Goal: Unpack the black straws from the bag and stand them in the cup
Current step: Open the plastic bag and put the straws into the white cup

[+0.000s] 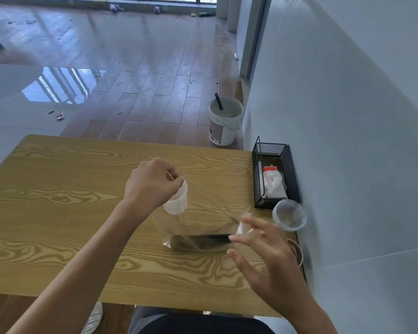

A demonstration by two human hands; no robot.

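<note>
A clear plastic bag (198,227) is stretched above the wooden surface (58,213), held at two ends. The left hand (152,183), at about 11 o'clock from the bag's middle, has its fingers curled in a pinching grip on the bag's upper edge. The right hand (268,256), at about 4 o'clock, has its fingers spread and fairly straight; its fingertips (234,238) meet the bag's near corner, but motion blur hides whether that grip actually pinches the film or only touches it.

The black straws (200,242) lie bunched together inside the bag along its lower edge, nearly level, just above the surface and blurred into one dark band.

A translucent white cup (177,200) stands upright on the surface, seen through and just behind the bag, directly below the left hand at its 5 o'clock. A second, clear cup (289,215) sits at 3 o'clock from the bag, near the wall (348,116), touching or just beside the near end of a black mesh tray (274,174) holding white tissue. Below the clear cup, at 5 o'clock, the rim of a brownish round container (297,251) shows behind the right hand.

On the floor (143,80) beyond the surface, at 12 o'clock, stands a white bucket (225,121) with a dark handle sticking out.
</note>
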